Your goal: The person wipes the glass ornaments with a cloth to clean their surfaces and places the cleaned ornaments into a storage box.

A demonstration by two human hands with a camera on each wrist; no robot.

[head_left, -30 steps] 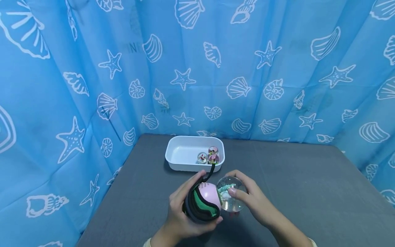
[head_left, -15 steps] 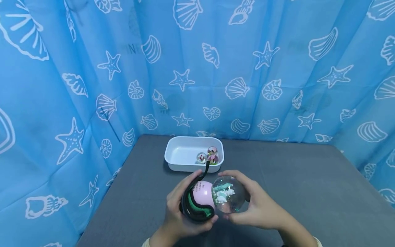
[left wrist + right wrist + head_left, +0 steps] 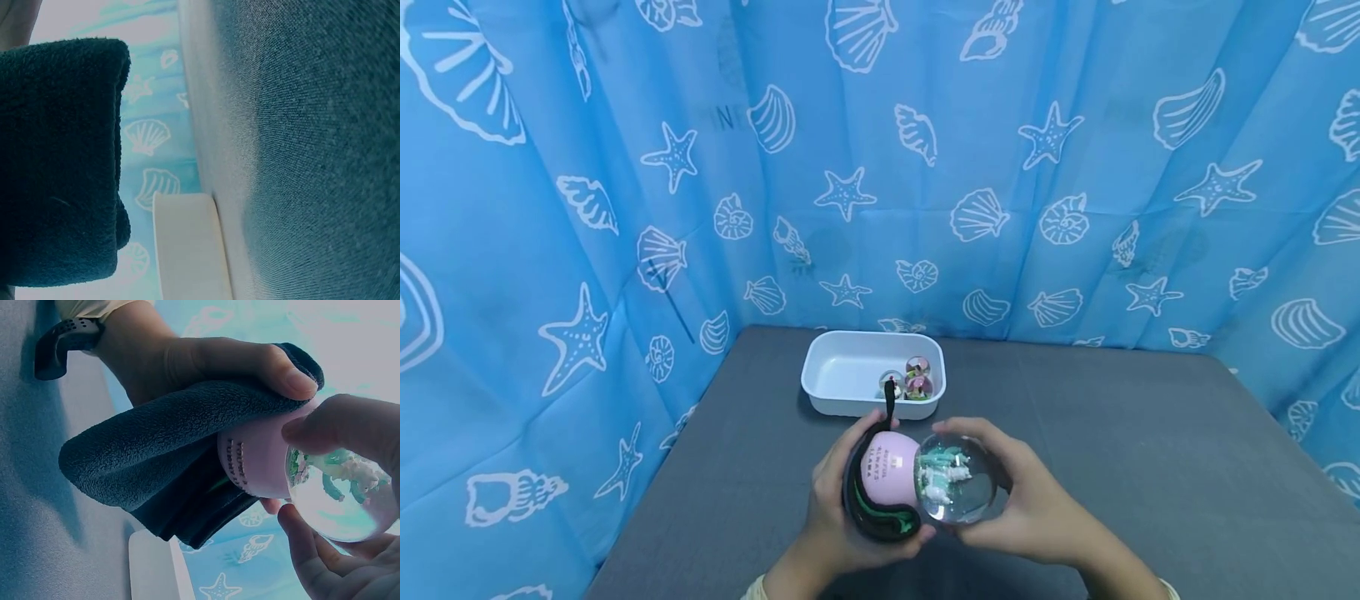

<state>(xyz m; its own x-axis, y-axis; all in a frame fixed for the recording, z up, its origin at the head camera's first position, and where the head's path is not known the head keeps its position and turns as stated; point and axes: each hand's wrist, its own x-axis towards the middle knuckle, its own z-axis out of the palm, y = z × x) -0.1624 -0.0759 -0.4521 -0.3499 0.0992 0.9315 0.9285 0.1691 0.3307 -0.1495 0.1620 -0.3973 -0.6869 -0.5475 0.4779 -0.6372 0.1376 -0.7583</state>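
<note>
A snow globe is held sideways over the table between both hands. Its pink base (image 3: pixel 887 471), printed with small lettering, points left, and its clear dome (image 3: pixel 966 498), with white and green figures inside, points right. A dark cloth (image 3: pixel 880 527) with a green patch and a black loop lies around the base. My left hand (image 3: pixel 831 512) grips the base through this cloth. In the left wrist view the fuzzy cloth (image 3: pixel 56 162) hides the globe. My right hand (image 3: pixel 1033 508) holds the dome, fingers above and thumb below in the head view.
Behind the hands stands a white plastic tray (image 3: pixel 842 407). Small globes (image 3: pixel 918 385) sit in its right end. A grey cloth (image 3: pixel 1120 433) covers the table, and a blue shell-patterned curtain (image 3: pixel 865 233) hangs at the back and left.
The globe has turned, so its lettering now faces upward and the loop has swung left. My right hand has shifted its hold, the thumb moving from the dome's front to its underside.
</note>
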